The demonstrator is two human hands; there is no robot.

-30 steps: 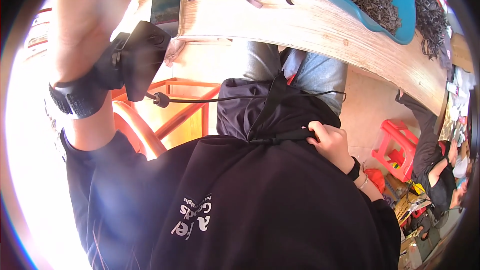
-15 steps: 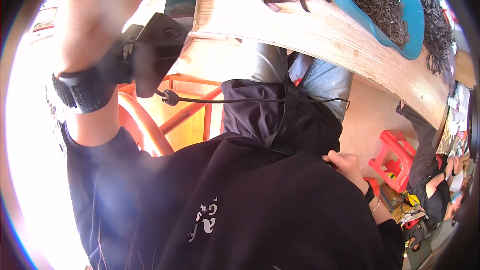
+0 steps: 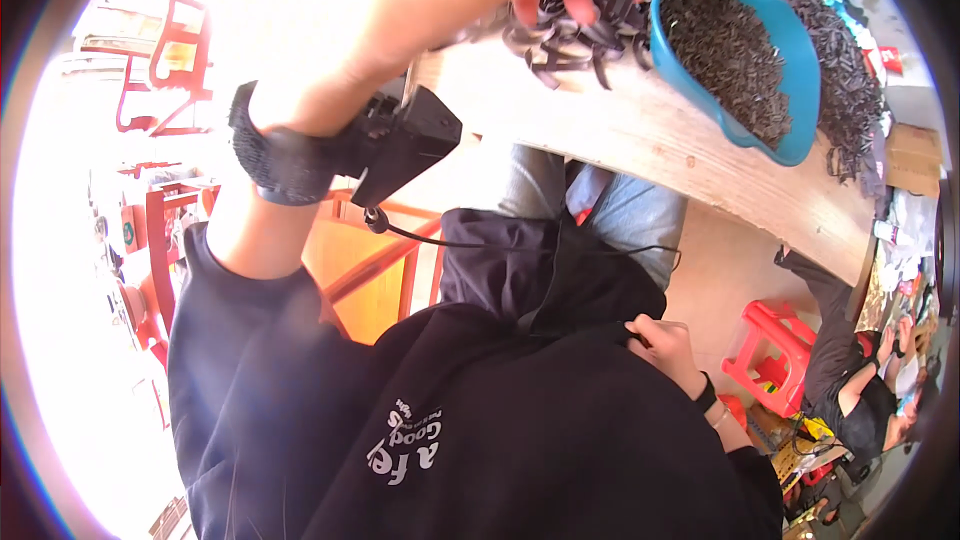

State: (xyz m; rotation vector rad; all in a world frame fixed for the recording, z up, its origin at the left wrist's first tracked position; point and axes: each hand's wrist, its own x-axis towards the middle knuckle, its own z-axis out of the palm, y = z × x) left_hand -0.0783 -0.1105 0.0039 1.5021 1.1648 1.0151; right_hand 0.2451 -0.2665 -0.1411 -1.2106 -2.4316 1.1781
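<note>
My left hand (image 3: 430, 10) reaches over the wooden table (image 3: 600, 110) with its fingers stretched and apart. Beneath the fingers lies a loose heap of dark, curled flat strips (image 3: 570, 55); no strip visibly sits in the grasp. The forefinger's tip comes close to the rim of a blue plastic basin (image 3: 735, 130) holding many short dark pieces (image 3: 725, 50). Strapped to my left wrist is a black box-shaped device (image 3: 415, 140) with a cable. Down at my lap, my right hand (image 3: 665, 348) is closed against the edge of my black top (image 3: 560, 420); what its fingers grip is hidden.
Another pile of short dark pieces (image 3: 835, 70) lies beyond the basin. A cardboard box (image 3: 912, 160) stands at the far right. Below the table's edge is a red plastic stool (image 3: 770, 355), beside another person in dark clothes (image 3: 855, 390). Red-framed furniture (image 3: 165, 260) stands at left.
My left hand has swung right and come over the strips near the basin, its fingers now showing. My right hand stays closed at the top's edge. The whole view has shifted slightly.
</note>
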